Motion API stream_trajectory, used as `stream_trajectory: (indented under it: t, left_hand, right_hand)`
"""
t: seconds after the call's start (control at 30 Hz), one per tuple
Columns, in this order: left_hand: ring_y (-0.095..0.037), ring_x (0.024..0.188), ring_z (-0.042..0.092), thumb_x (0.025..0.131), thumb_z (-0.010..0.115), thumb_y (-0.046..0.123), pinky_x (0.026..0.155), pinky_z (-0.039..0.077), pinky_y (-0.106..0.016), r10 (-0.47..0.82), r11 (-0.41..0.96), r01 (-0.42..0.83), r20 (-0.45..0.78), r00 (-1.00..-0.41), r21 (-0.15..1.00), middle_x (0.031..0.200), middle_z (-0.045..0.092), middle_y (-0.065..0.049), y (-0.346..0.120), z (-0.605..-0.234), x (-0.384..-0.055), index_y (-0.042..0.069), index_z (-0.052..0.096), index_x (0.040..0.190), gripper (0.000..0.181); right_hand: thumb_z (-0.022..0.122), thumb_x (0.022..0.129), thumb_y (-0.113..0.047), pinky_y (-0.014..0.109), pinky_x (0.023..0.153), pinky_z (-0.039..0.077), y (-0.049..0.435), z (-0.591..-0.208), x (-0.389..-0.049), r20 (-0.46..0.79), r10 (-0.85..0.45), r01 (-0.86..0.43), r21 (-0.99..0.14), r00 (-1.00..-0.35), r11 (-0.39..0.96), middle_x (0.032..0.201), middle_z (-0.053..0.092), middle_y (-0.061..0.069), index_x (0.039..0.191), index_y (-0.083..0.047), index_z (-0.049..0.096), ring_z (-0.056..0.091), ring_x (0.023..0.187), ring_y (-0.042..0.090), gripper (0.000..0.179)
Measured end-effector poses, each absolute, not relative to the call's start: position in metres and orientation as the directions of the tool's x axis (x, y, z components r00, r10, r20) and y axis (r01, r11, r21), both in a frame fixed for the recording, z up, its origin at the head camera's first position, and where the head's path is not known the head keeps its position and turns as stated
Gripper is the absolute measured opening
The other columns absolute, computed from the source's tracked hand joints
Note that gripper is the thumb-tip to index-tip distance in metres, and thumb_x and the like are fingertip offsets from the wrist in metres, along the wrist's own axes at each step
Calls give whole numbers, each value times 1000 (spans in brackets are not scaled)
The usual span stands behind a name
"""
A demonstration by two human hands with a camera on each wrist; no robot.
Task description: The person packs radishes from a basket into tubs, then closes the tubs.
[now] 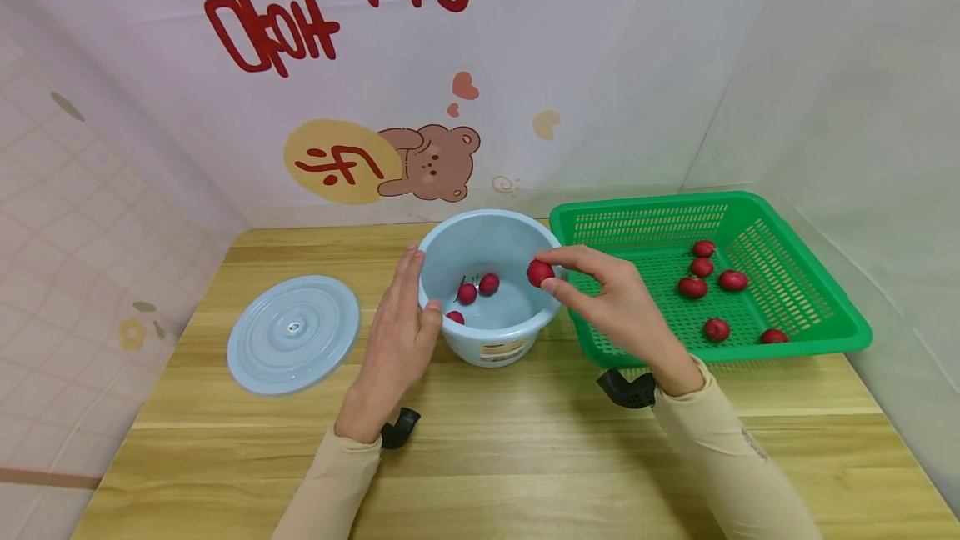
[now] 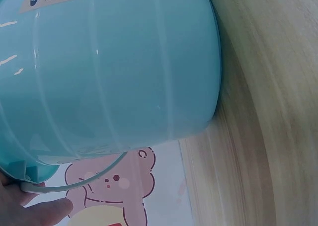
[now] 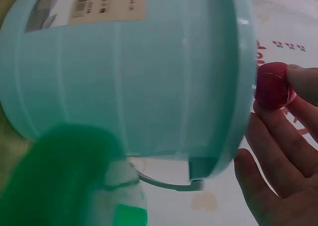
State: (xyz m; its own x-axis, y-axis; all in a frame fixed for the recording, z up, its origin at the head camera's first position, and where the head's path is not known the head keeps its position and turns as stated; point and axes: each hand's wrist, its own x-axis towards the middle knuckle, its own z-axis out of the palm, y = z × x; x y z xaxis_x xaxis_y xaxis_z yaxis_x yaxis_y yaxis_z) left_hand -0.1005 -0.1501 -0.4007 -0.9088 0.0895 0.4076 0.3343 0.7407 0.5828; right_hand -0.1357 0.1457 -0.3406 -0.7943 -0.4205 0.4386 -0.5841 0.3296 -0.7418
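A light blue bucket (image 1: 491, 340) stands upright on the table, with several red radishes (image 1: 467, 294) lying inside on its bottom. My left hand (image 1: 397, 340) rests against the left side of the bucket, fingers fairly straight along the rim and thumb tip at the rim's edge. At the bucket's right rim my right hand (image 1: 615, 298) pinches one radish (image 1: 539, 273) between thumb and fingers, over the opening. In the right wrist view that radish (image 3: 272, 87) shows at the fingertips beside the rim, the other fingers spread loosely.
On the right stands a green slotted basket (image 1: 817, 290) holding several more radishes (image 1: 693, 287). A round light blue lid (image 1: 292, 336) lies flat on the wooden table (image 1: 495, 457) to the left. The bucket's thin handle (image 2: 79, 185) hangs along its side. A printed cloth (image 1: 600, 65) rises behind.
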Motion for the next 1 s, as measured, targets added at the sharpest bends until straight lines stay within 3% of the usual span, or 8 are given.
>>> stream_trajectory:
  t: [0.2, 0.4, 0.57, 0.8, 1.0]
  left_hand:
    - [-31, 154, 28, 105, 39, 35, 120, 30, -60, 97, 740, 343, 412, -906, 579, 171, 23, -11, -150, -401, -102, 6, 25, 163, 67]
    - [-31, 154, 29, 105, 39, 35, 120, 30, -59, 99, 741, 345, 415, -904, 576, 171, 23, -11, -150, -402, -103, 6, 26, 163, 66]
    - [-31, 154, 28, 106, 37, 38, 120, 30, -58, 101, 742, 347, 416, -904, 574, 171, 22, -10, -149, -401, -104, 6, 26, 163, 67]
    - [-31, 154, 28, 105, 40, 35, 120, 30, -59, 94, 746, 334, 405, -909, 576, 171, 21, -9, -149, -401, -103, 6, 26, 163, 66]
    - [-32, 153, 29, 105, 39, 35, 119, 31, -61, 92, 750, 327, 400, -912, 574, 171, 22, -10, -150, -401, -101, 7, 25, 163, 66]
  right_hand:
    - [78, 93, -13, 31, 82, 58, 139, -348, -140, 460, -445, -629, -671, -768, 393, 116, 74, -3, 124, -15, 75, 65, 102, 18, 32]
    - [79, 91, -10, 37, 80, 59, 134, -348, -142, 472, -487, -668, -624, -735, 404, 113, 74, -3, 122, -13, 75, 65, 101, 14, 32]
    - [78, 92, -15, 40, 81, 57, 131, -346, -142, 435, -522, -669, -592, -734, 449, 117, 74, 0, 123, -12, 75, 67, 106, 18, 30]
    - [78, 93, -19, 47, 95, 56, 130, -345, -138, 407, -547, -676, -538, -732, 504, 130, 71, 5, 127, -9, 74, 60, 132, 28, 35]
    - [79, 92, -15, 45, 92, 58, 141, -340, -129, 461, -551, -713, -533, -696, 455, 129, 71, 2, 126, -11, 74, 61, 130, 25, 35]
